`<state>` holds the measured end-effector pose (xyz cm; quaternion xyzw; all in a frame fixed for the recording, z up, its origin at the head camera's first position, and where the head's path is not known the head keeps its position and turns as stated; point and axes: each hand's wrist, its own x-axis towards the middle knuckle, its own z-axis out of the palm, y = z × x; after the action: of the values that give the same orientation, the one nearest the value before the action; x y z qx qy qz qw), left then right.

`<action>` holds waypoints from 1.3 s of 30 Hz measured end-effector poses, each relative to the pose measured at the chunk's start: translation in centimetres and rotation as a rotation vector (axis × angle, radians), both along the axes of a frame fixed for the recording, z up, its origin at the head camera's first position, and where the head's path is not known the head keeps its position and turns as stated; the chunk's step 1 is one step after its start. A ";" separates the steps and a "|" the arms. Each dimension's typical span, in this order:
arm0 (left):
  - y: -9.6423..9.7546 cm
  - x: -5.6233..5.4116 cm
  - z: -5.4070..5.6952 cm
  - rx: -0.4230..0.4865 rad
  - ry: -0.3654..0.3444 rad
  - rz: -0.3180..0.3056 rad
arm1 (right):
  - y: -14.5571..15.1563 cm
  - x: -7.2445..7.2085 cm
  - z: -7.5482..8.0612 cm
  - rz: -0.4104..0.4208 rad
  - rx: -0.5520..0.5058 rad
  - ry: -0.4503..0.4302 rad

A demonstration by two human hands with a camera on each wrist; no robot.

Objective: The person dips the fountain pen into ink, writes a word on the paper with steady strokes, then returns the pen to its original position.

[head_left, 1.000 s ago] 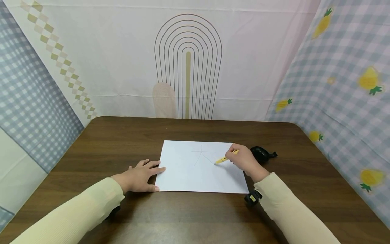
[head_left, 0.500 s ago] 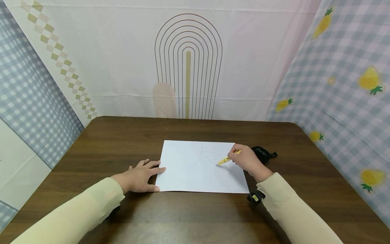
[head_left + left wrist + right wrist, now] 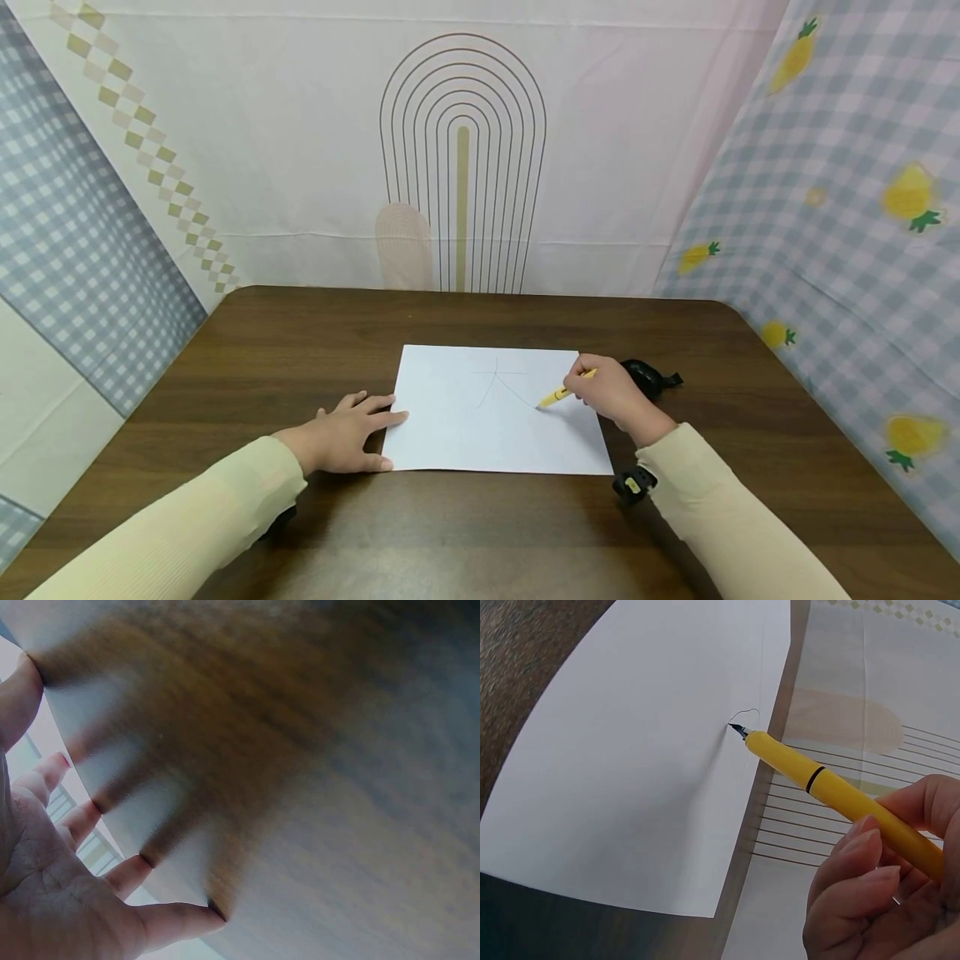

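Observation:
A white sheet of paper lies on the brown table, with thin crossing strokes drawn on its upper half. My right hand pinches a yellow fountain pen over the sheet's right part. In the right wrist view the dark nib of the fountain pen meets the paper at the end of a thin line. With fingers spread, my left hand rests at the sheet's left edge, its thumb and some fingertips on the paper. The left wrist view shows that hand from the palm side, fingertips pressed down.
A black rounded object, perhaps a pen cap or mouse-like case, sits just behind my right hand, partly hidden by it. The wooden table ends at a white printed cloth. Blue checked cloth hangs at the right.
My right hand and the fountain pen have moved slightly right and toward me, and the slanting stroke on the right has grown longer. The left hand has stayed put.

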<state>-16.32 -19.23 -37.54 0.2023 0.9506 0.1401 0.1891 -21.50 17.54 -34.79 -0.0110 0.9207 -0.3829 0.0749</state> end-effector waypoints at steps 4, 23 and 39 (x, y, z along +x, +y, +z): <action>0.0 0.0 0.0 -0.002 -0.002 -0.001 | 0.1 0.0 -0.1 0.000 -0.007 0.001; 0.0 0.0 0.0 -0.011 -0.011 0.000 | 3.0 -1.0 0.7 -0.102 -0.152 0.009; 0.0 0.1 0.1 -0.001 -0.008 0.004 | 5.7 -0.9 0.9 -0.186 -0.191 0.014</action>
<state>-16.18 -19.20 -37.42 0.1999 0.9503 0.1408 0.1928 -22.37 23.22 -33.94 0.0644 0.8777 -0.4739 0.0312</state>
